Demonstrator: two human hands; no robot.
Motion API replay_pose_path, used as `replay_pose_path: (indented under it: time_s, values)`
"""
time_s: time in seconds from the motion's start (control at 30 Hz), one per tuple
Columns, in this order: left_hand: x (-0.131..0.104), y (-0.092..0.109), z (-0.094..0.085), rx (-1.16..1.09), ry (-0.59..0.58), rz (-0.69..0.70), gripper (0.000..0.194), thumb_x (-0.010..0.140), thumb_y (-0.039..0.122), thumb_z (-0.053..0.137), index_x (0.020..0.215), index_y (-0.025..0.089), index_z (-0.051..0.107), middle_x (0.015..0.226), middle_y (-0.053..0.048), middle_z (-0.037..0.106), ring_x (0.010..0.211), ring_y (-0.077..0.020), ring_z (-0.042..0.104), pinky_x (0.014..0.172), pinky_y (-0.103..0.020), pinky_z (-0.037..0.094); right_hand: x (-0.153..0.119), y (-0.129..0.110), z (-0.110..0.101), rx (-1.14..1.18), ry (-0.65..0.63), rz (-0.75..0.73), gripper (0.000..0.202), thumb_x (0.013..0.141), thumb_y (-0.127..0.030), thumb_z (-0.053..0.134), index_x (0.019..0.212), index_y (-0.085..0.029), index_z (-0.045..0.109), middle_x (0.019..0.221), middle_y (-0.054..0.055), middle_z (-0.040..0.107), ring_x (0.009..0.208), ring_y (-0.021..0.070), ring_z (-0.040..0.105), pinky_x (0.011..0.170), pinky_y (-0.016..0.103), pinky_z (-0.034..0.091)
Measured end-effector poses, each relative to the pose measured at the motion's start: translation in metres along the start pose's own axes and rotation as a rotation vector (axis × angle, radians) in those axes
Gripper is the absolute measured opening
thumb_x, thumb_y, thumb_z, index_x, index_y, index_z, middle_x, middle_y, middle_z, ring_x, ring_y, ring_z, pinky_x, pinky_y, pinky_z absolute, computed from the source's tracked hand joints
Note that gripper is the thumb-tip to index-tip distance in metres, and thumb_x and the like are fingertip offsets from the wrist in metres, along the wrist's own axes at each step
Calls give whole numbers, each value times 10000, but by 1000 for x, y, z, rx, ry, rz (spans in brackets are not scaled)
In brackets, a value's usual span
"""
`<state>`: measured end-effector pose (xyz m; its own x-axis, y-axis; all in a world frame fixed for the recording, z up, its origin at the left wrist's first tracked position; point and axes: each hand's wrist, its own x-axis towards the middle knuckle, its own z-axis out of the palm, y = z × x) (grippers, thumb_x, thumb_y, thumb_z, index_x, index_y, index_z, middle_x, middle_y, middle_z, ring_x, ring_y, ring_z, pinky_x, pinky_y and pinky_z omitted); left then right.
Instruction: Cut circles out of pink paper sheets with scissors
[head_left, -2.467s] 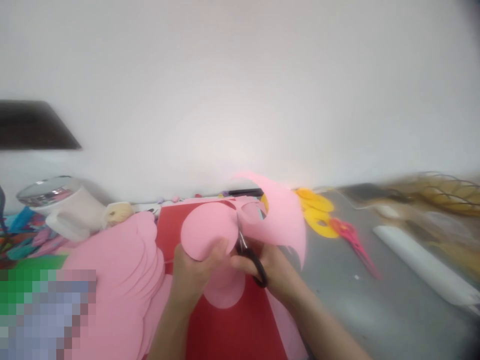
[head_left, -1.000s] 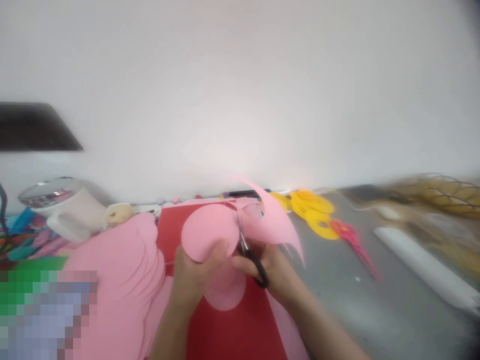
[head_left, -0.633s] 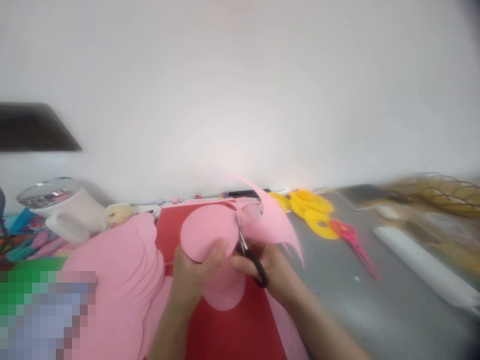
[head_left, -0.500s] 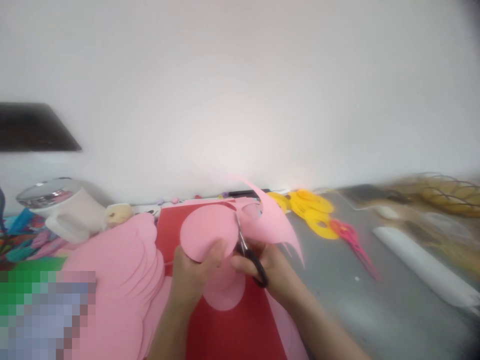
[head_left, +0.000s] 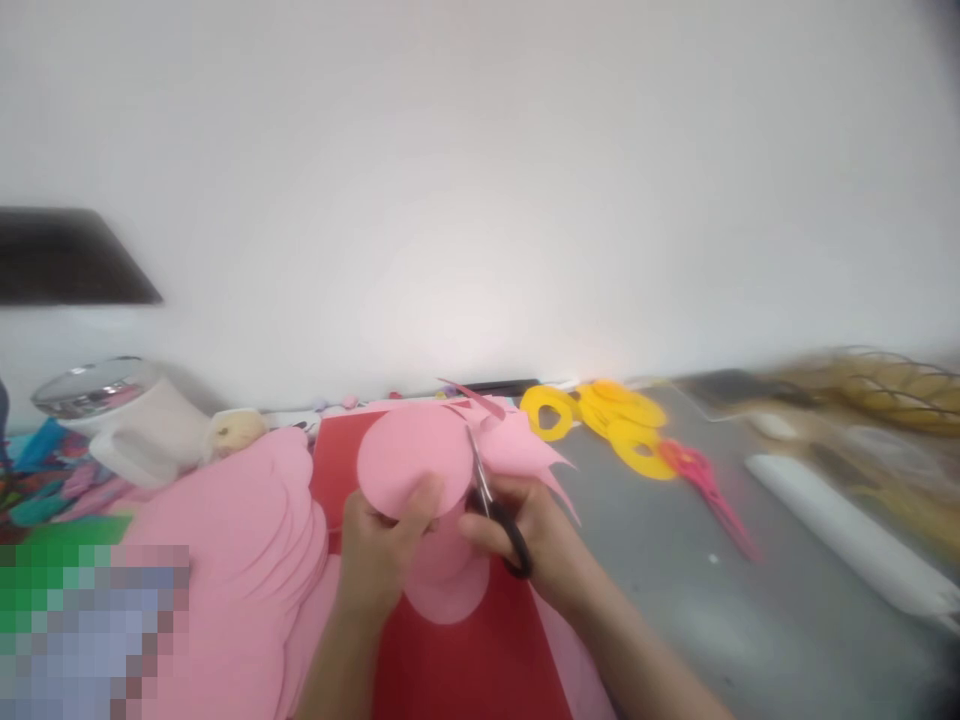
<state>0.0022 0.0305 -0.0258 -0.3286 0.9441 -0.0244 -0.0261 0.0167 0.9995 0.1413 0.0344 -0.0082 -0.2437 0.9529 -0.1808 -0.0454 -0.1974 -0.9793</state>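
My left hand [head_left: 382,550] pinches a round pink paper [head_left: 412,455] at its lower edge, thumb on top. In my right hand [head_left: 536,530] are black-handled scissors [head_left: 501,515], their blades pointing away from me along the circle's right edge. A pink paper offcut [head_left: 517,440] with pointed, curling ends hangs beyond the blades. Below my hands, more round pink paper pieces [head_left: 450,595] lie on a red sheet [head_left: 465,670]. How far apart the blades are, I cannot tell.
A stack of scalloped pink paper [head_left: 225,540] lies at left, near a white mug [head_left: 154,425] with a shiny lid. Yellow paper rings [head_left: 637,445] and pink scissors [head_left: 709,490] rest on the grey table [head_left: 675,620] at right. A white roll [head_left: 847,530] and wire basket [head_left: 892,385] lie farther right.
The pink offcut has dropped and folded lower behind the scissors, uncovering a yellow ring. Both hands, the paper circle and the scissors have shifted slightly left.
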Motion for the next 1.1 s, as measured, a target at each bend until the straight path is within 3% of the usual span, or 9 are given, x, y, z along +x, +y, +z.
replay_pose_path:
  time_s: [0.13, 0.37, 0.63, 1.1]
  values:
    - [0, 0, 2, -70, -1, -19, 299, 624, 396, 749, 507, 166, 598, 483, -4, 543, 495, -123, 505, 451, -228, 420, 3, 5, 0, 0, -42, -31, 354, 556, -429, 831, 647, -176, 601, 519, -61, 428, 513, 96, 368, 501, 222, 321]
    - [-6, 5, 3, 108, 92, -28, 303, 632, 418, 716, 503, 180, 581, 485, -21, 589, 491, -146, 552, 452, -241, 449, 2, 1, -2, -31, -79, -92, 401, 555, -446, 851, 657, -187, 562, 568, -59, 466, 556, 111, 417, 539, 225, 388]
    - [-3, 7, -1, 12, -41, -52, 347, 652, 361, 705, 450, 197, 476, 433, 31, 470, 434, -92, 452, 432, -221, 363, 3, 2, -3, -8, -106, -123, 421, 555, -480, 855, 700, -189, 588, 594, -48, 506, 570, 121, 445, 558, 239, 416]
    - [-6, 11, -1, -44, -91, -53, 368, 683, 341, 664, 442, 208, 419, 419, 55, 401, 420, -73, 384, 440, -226, 325, 6, 11, -6, -12, -118, -212, 443, 562, -452, 869, 706, -178, 553, 591, -49, 469, 552, 109, 426, 530, 231, 416]
